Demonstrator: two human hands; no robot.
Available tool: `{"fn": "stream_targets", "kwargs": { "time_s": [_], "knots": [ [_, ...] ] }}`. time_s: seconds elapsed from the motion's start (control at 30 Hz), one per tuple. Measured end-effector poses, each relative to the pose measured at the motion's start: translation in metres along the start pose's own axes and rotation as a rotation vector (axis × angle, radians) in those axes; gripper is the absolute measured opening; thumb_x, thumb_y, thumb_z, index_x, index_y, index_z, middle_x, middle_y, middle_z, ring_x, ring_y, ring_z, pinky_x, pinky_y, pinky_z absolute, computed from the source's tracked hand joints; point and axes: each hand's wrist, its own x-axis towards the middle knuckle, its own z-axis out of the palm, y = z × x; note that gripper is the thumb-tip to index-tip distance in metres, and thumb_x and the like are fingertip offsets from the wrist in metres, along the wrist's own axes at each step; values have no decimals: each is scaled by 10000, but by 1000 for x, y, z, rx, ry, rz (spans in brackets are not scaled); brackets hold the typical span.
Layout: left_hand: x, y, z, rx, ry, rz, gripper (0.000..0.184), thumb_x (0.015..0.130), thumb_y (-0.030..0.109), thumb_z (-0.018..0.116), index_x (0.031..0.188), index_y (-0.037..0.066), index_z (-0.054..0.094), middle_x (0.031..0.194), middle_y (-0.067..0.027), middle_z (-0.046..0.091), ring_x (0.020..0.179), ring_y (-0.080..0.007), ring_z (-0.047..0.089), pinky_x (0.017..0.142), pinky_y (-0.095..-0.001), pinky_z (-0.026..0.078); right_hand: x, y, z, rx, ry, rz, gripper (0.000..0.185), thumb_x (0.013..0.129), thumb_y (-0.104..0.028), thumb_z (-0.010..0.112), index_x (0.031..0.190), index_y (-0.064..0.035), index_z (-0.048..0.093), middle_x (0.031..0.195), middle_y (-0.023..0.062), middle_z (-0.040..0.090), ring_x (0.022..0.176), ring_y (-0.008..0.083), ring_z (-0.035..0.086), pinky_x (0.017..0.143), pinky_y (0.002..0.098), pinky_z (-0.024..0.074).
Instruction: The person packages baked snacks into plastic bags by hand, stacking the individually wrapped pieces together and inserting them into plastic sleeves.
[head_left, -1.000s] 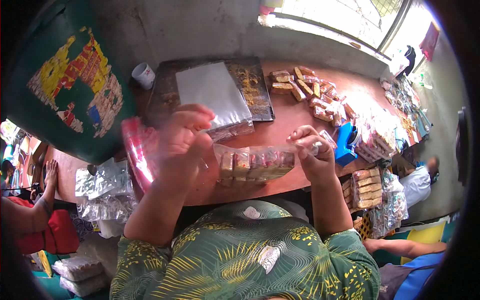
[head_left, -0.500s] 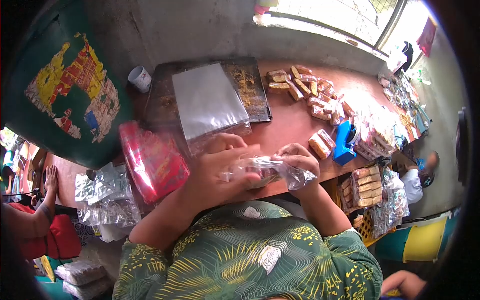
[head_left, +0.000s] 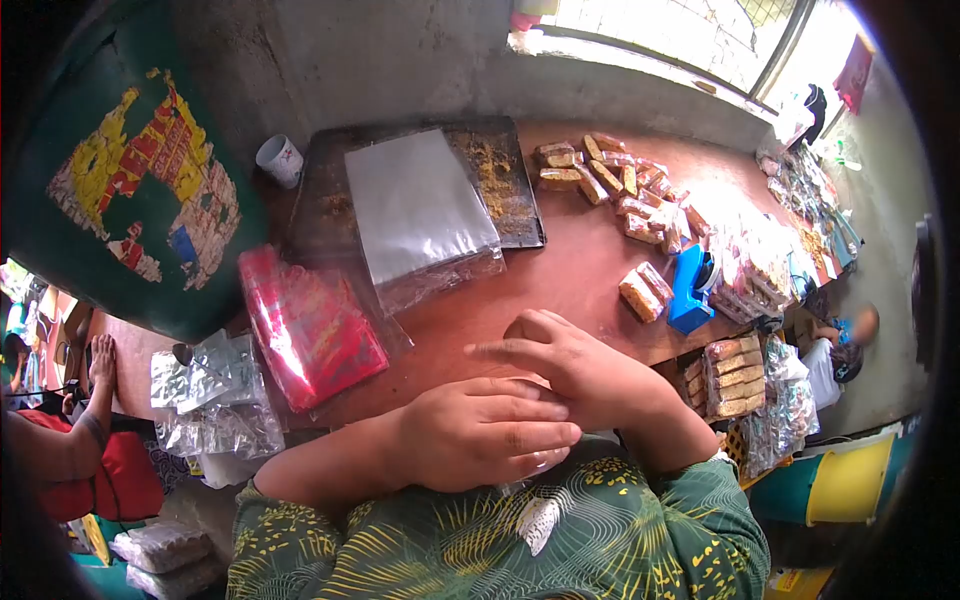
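My left hand (head_left: pixel 485 432) lies in front of my shirt, its fingers pressed together and curved over a clear plastic packet (head_left: pixel 547 461). Only slivers of that packet show, so its contents are hidden. Just above and to the right, my right hand (head_left: pixel 585 370) has its index finger stretched out to the left. Its lower fingers are partly hidden behind the left hand, and I see nothing in its visible fingers. Ahead of the hands, a stack of clear plastic bags (head_left: pixel 420 205) rests on a dark baking tray (head_left: pixel 520 205). A red plastic pack (head_left: pixel 305 330) lies to the left.
Wrapped bars (head_left: pixel 600 175) are heaped at the back of the reddish table (head_left: pixel 560 270). A blue tape dispenser (head_left: pixel 690 290) stands at the right, near larger packs of bars (head_left: pixel 735 375). Left are a white cup (head_left: pixel 279 160), a green drum (head_left: pixel 130 190) and another person's arm (head_left: pixel 85 430).
Both hands have come down closer to my body. The clear packet, visible between them before, is now mostly covered by my left hand. My right hand's pinch on the wrapper has loosened.
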Motion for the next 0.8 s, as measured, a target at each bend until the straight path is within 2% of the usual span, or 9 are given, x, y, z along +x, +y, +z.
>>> {"fn": "stream_targets", "kwargs": {
  "time_s": [0.03, 0.07, 0.13, 0.3, 0.33, 0.4, 0.67, 0.73, 0.8],
  "knots": [
    [0, 3, 0, -126, -17, -88, 415, 851, 177, 807, 1248, 162, 685, 1124, -24, 723, 917, -191, 746, 870, -382, 594, -1, -4, 4, 32, 67, 60, 454, 871, -79, 732, 1321, -69, 675, 1109, 138, 600, 951, 324, 612, 872, 423, 531],
    [5, 3, -3, -73, 40, -55, 438, 847, 157, 837, 1255, 125, 678, 892, -24, 734, 735, -197, 735, 674, -331, 601, -1, -7, 7, 65, 133, 119, 471, 863, -50, 731, 1330, -76, 673, 1093, 136, 607, 923, 315, 617, 838, 414, 543],
    [2, 1, -11, -61, 13, -126, 376, 854, 148, 835, 1201, 110, 695, 879, -28, 727, 740, -204, 735, 680, -336, 597, -5, -11, 14, 27, 304, 125, 522, 833, 24, 732, 1342, -73, 671, 1036, 132, 652, 839, 289, 649, 719, 376, 568],
    [-22, -13, 6, -190, 162, -199, 140, 859, 81, 797, 986, 68, 740, 1198, -82, 664, 818, -236, 749, 702, -353, 619, -23, -25, 4, 0, 173, 51, 562, 856, -46, 717, 1404, -21, 592, 982, 155, 696, 954, 370, 681, 834, 459, 564],
    [-22, -18, -1, 153, 77, -86, 162, 862, 55, 783, 1019, 46, 741, 1173, -88, 650, 822, -235, 750, 714, -359, 634, -25, -27, 0, 23, 163, 48, 577, 853, -59, 724, 1412, -25, 586, 989, 159, 697, 961, 371, 683, 845, 463, 559],
    [-21, -13, -1, -77, 140, -353, 184, 857, 44, 779, 1039, 49, 752, 1162, -86, 642, 816, -230, 748, 712, -348, 636, -23, -37, -4, 39, 169, 70, 554, 846, -80, 733, 1382, -28, 602, 983, 164, 692, 960, 378, 681, 857, 468, 549],
    [13, 3, -25, -58, 149, -278, 156, 972, 131, 721, 1101, 60, 773, 1077, -76, 597, 737, -145, 667, 647, -304, 550, -8, -24, -7, -37, 32, 121, 130, 845, -109, 749, 922, -19, 695, 894, 168, 639, 873, 420, 638, 773, 480, 532],
    [-2, -10, -26, -158, 514, -183, 224, 1005, 216, 691, 1162, 69, 753, 1100, -80, 605, 828, -154, 659, 682, -291, 530, -9, -15, -9, 35, 91, 160, 120, 847, -102, 751, 909, -19, 693, 884, 164, 638, 855, 413, 636, 753, 479, 528],
    [-17, -14, -30, 41, 436, -179, 366, 1018, 339, 662, 1274, 81, 702, 1175, -111, 606, 1050, -227, 603, 881, -358, 488, -10, -3, -13, 61, 161, 186, 119, 860, -93, 764, 906, -8, 693, 866, 163, 630, 818, 374, 636, 716, 453, 520]
  ]
}}
